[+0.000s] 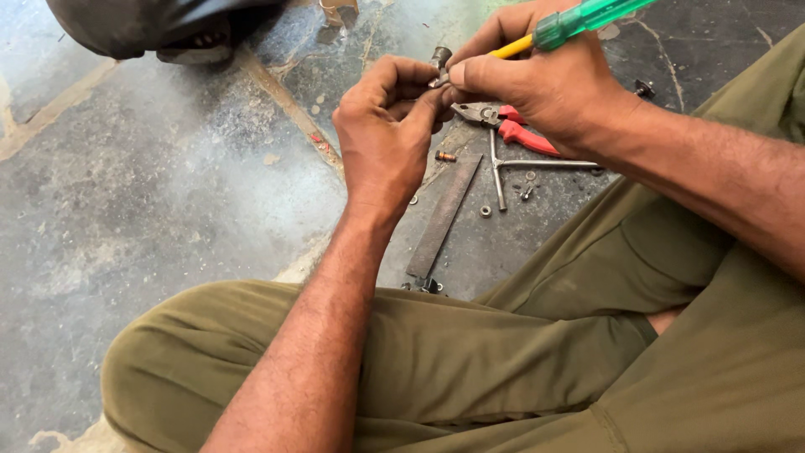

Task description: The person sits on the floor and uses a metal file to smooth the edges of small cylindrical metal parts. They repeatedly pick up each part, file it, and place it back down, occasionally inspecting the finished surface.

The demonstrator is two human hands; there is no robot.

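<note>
My left hand [381,134] pinches a small metal part [439,60] at the fingertips, held up over the floor [168,184]. My right hand [537,80] is clamped round a screwdriver [579,21] with a green handle, thumb pressed against the part. Just below lie red pliers [507,126], a T-wrench [520,166], a flat file [443,216] and loose nuts [485,211]. My knees frame it all.
</note>
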